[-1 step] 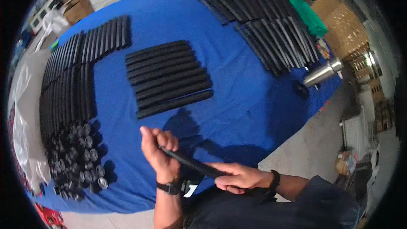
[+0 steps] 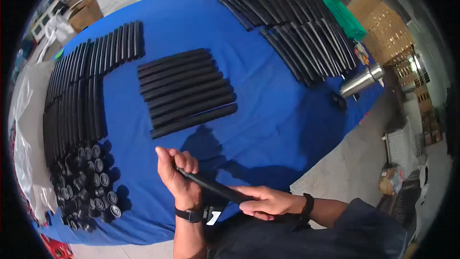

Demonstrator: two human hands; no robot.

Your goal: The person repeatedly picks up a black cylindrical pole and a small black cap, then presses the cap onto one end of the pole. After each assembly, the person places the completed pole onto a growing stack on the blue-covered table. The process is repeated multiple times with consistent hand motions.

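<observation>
Nearest, the left hand (image 2: pixel 177 175) and right hand (image 2: pixel 268 203) are curled firmly round opposite ends of a black tube (image 2: pixel 213 185), slanted between them, probably for steadiness; at left, black caps (image 2: pixel 97 180) lie heaped, seemingly within reach; farther, parallel tubes (image 2: pixel 187 89) rest on the blue surface (image 2: pixel 268 76), perhaps for easy counting; more tubes (image 2: pixel 297 9) lie far right

left hand (image 2: pixel 178 175) grips one end of a black tube (image 2: pixel 211 183), right hand (image 2: pixel 268 202) clasps it further down, the tube slanting between them! beyond, a row of black tubes (image 2: pixel 187 87) lies side by side on blue cloth (image 2: pixel 268 96); dark round caps (image 2: pixel 91 187) heap up at left; a silver bottle (image 2: pixel 362 81) shows at right, upright or lying, hard to tell.
</observation>
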